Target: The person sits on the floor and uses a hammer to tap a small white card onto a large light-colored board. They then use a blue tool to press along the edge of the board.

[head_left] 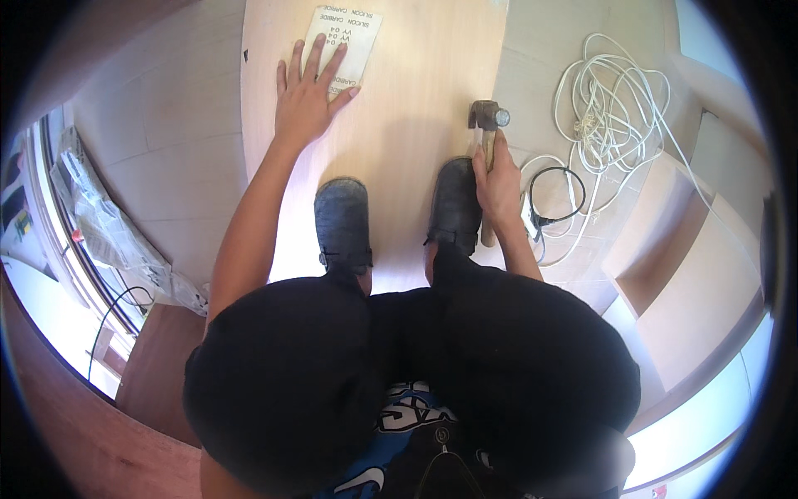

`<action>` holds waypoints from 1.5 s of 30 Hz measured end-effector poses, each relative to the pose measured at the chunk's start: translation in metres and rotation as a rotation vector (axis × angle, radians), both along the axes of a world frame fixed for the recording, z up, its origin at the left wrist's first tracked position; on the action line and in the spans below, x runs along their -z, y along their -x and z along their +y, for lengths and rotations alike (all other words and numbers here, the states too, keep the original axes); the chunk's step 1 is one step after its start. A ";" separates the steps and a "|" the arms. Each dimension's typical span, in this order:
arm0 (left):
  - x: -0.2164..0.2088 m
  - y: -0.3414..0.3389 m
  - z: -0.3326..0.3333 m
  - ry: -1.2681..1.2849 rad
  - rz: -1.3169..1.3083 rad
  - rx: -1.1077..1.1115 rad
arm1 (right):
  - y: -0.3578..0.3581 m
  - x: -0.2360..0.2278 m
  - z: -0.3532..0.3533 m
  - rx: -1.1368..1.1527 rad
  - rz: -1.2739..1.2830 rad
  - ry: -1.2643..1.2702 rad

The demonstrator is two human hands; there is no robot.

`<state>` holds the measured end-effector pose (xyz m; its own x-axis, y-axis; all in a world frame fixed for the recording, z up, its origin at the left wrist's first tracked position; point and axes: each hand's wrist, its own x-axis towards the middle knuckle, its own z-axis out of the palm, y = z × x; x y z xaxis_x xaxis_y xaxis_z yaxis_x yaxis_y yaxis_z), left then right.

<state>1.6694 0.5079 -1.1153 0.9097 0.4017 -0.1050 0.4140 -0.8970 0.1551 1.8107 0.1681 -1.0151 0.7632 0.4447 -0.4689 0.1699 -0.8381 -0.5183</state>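
Observation:
My left hand [307, 104] lies with fingers spread over a sheet of sandpaper [357, 41], its printed pale back facing up. The sheet rests on a light wooden board [407, 58] near its far left part. In my right hand [500, 185] is a claw hammer [488, 115], gripped by its wooden handle with the metal head pointing away from me. It is beside my right shoe [455, 195], at the board's right edge. My left shoe [342, 218] is also on the board.
Coiled white cable [611, 108] lies on the tiled floor to the right, with a black cable loop [557, 193] by it. Pale wooden panels [698, 279] stand farther right. Plastic-wrapped material [125, 233] lies at the left, near a brown wooden piece [166, 366].

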 end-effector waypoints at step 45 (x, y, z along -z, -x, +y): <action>-0.031 -0.032 -0.038 0.135 0.105 0.258 | 0.006 -0.002 -0.025 0.085 0.031 -0.058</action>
